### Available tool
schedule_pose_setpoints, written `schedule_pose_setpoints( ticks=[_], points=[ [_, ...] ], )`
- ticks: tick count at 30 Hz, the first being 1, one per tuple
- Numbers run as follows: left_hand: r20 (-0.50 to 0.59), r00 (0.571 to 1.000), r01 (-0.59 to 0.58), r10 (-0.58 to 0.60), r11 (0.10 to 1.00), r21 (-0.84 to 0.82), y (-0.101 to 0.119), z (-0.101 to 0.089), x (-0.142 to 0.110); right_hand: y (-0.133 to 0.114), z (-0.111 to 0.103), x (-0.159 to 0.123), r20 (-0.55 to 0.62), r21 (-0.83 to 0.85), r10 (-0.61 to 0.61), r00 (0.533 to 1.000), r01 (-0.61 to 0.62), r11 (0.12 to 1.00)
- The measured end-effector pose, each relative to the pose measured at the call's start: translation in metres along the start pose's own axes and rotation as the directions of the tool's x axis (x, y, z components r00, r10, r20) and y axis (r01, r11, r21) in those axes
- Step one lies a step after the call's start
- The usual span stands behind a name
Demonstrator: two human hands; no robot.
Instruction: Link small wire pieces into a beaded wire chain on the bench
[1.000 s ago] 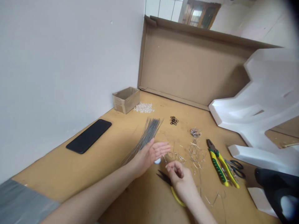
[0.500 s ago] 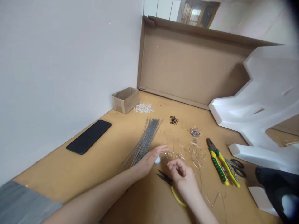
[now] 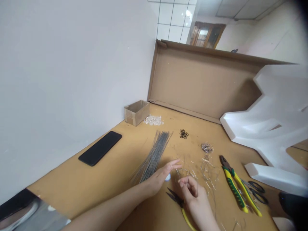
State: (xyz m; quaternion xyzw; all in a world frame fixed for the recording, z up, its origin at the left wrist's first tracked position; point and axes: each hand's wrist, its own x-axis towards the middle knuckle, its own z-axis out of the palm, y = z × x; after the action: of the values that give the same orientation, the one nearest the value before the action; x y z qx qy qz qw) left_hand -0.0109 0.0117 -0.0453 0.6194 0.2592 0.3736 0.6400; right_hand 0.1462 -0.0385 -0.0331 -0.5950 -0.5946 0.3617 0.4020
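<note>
My left hand is held above the table, fingers stretched out and nothing in its grasp. Just right of it, my right hand pinches a thin silvery wire between thumb and forefinger. Long-nose pliers with a yellow handle lie partly under the right hand. By the left wrist rests a bundle of straight grey wires. A small blue-white round thing shows beside the left palm. Bent wire pieces lie behind the right fingers.
Combination pliers and black-handled scissors lie to the right. Farther back are black rings, a silvery heap, clear beads and a small cardboard box. A black phone lies left, near the wall.
My left hand has turned from showing its palm to edge-on, fingers still stretched. The right hand keeps its pinch on the wire. The view has tilted upward, so things sit lower in it.
</note>
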Motion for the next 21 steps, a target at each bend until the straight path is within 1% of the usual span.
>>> schedule_pose_setpoints(
  ticks=[3, 6, 11, 14, 17, 21],
  points=[
    [0.0, 0.999, -0.033, 0.033, 0.999, -0.017, 0.001, 0.001, 0.0, 0.0, 0.0, 0.0, 0.003, -0.01, 0.015, 1.0, -0.015, 1.0],
    [-0.001, 0.999, -0.053, 0.054, 0.998, -0.046, -0.004, 0.0, 0.002, 0.001, 0.001, 0.0, 0.001, -0.016, 0.041, 0.999, -0.041, 0.999],
    [0.002, 0.998, -0.064, 0.064, 0.997, -0.035, -0.012, -0.002, 0.004, 0.003, 0.0, 0.0, 0.022, -0.011, 0.045, 0.999, -0.045, 0.999],
    [0.001, 0.997, -0.074, 0.074, 0.997, -0.016, -0.01, -0.002, 0.003, 0.003, 0.0, 0.0, 0.018, -0.008, 0.029, 0.999, -0.028, 1.0],
    [0.026, 0.998, -0.061, 0.061, 0.998, 0.035, 0.0, -0.001, 0.0, 0.003, 0.0, 0.0, 0.016, -0.005, 0.018, 1.0, -0.018, 1.0],
    [0.077, 0.997, -0.037, 0.02, 0.974, 0.222, 0.014, 0.0, -0.005, 0.001, -0.001, 0.0, 0.011, -0.019, 0.027, 1.0, -0.027, 0.999]
  ],
)
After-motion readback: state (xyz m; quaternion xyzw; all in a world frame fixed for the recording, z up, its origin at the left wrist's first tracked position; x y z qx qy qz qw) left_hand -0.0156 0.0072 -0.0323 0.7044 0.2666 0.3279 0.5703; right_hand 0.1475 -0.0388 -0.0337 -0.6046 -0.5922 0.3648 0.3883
